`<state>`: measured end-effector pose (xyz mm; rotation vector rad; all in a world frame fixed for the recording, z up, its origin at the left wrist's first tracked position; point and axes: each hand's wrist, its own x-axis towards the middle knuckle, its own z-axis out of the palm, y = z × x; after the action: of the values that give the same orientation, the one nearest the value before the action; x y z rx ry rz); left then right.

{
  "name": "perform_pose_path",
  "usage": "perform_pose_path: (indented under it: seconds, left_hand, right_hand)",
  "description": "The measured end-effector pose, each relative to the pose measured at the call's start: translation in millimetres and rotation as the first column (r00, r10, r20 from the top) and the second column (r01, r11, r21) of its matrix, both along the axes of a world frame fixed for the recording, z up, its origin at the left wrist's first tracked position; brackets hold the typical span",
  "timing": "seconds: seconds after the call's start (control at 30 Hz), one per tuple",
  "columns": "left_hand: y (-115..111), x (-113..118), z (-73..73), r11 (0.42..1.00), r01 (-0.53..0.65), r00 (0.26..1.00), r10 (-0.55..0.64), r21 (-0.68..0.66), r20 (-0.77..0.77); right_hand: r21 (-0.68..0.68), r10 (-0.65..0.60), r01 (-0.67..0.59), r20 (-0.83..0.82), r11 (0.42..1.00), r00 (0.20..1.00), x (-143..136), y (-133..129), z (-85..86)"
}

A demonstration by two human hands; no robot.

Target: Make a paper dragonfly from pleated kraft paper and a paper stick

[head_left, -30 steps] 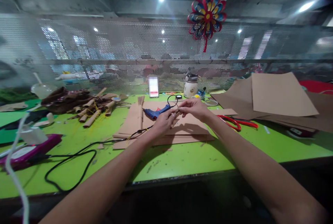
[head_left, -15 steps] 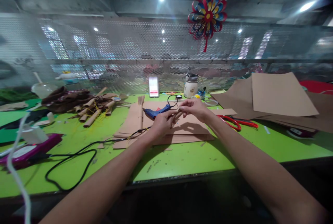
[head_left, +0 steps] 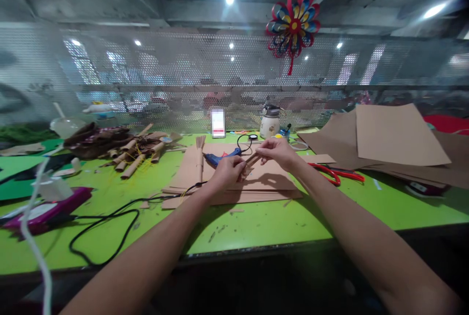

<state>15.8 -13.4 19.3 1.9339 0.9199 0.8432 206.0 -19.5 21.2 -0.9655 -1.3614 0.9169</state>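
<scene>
My left hand (head_left: 227,173) and my right hand (head_left: 277,153) meet over a stack of brown paper sheets (head_left: 264,183). Between them is a small brown paper strip (head_left: 253,159), its lower left end pinched in my left fingers and its upper right end in my right fingertips. A blue glue gun (head_left: 217,158) lies on the sheets just beyond my left hand, its black cord running left. To its left a thin paper roll with a fringed top (head_left: 200,161) rests on the stack.
Paper rolls with yellow string (head_left: 132,165) and a purple power strip (head_left: 51,211) are at left. Red-handled scissors (head_left: 339,174) and large brown sheets (head_left: 399,134) lie at right. Behind stand a phone (head_left: 219,123) and a bottle (head_left: 270,122) on the green table (head_left: 256,232).
The hands have moved slightly apart, and more of the strip shows between them. The whole view has shifted a little.
</scene>
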Motion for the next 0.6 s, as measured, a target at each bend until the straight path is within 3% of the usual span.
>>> perform_pose_path:
  seconds: [0.23, 0.4, 0.47, 0.6]
  left_hand:
    - [11.9, 2.5, -17.5, 0.991, 0.118, 0.992, -0.119, 0.061, 0.028]
    - [8.0, 4.1, -11.6, 0.995, 0.041, 0.996, -0.034, -0.088, 0.081]
    - [7.0, 3.9, -9.7, 0.993, 0.011, 0.995, 0.001, -0.118, 0.103]
    - [7.5, 2.6, -9.1, 0.999, 0.005, 0.992, 0.001, -0.045, 0.123]
  right_hand:
    - [-0.063, -0.004, 0.004, 0.003, 0.998, 1.000, 0.5, 0.4, -3.5]
    - [-0.081, 0.015, -0.017, -0.017, 0.997, 1.000, -1.4, -1.9, -3.0]
    - [-0.094, 0.068, -0.069, -0.011, 0.993, 0.998, -2.3, -4.9, -1.8]
    - [-0.066, 0.284, -0.280, 0.078, 0.958, 0.956, -8.2, -10.6, -1.8]
